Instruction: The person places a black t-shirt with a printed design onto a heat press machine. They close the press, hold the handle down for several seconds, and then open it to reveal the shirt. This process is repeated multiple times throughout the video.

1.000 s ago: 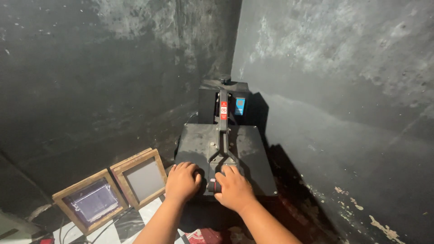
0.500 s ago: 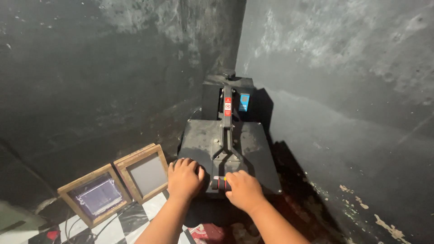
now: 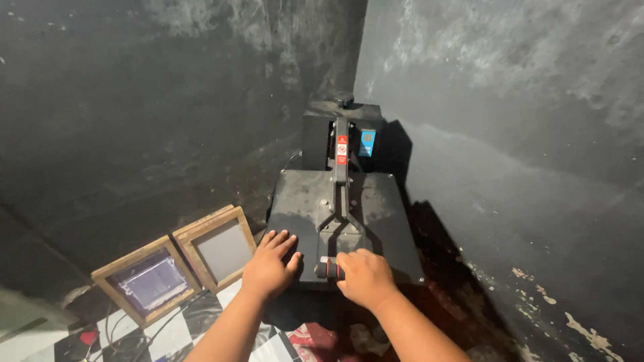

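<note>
- The heat press (image 3: 349,221), a black flat-bed machine, sits in the corner where two dark, stained walls meet, in the middle of the view and just ahead of both hands.
- Its top platen (image 3: 302,208) lies flat and closed; a lever arm (image 3: 341,181) runs along its centre line from the 12 o'clock end towards the 6 o'clock end.
- The lever ends in a handle bar (image 3: 327,269) with a black grip and a red ring, at the platen's near edge.
- The right hand (image 3: 365,276) is closed around that handle bar, fingers curled together over it, knuckles up; the bar's left end pokes out at the hand's 9 o'clock.
- The left hand (image 3: 272,265) lies palm down on the near left corner of the platen, fingers stretched out and slightly spread, gripping nothing; it is just beside the handle bar, at its 9 o'clock.
- At the press's 12 o'clock end stands a black control box (image 3: 322,137) with a small blue panel (image 3: 367,143) to the right of the arm and a red-and-white sticker (image 3: 341,149) on the arm itself.
- At the press's 8 o'clock, two wooden-framed screens lean against the left wall: the nearer frame (image 3: 216,247) holds a grey mesh, the farther frame (image 3: 149,285) a bluish one.
- Below them, at 7 o'clock, a black-and-white checked cloth (image 3: 221,322) lies with dark cables across it.
- A red patterned fabric (image 3: 315,338) shows between the forearms at 6 o'clock.
</note>
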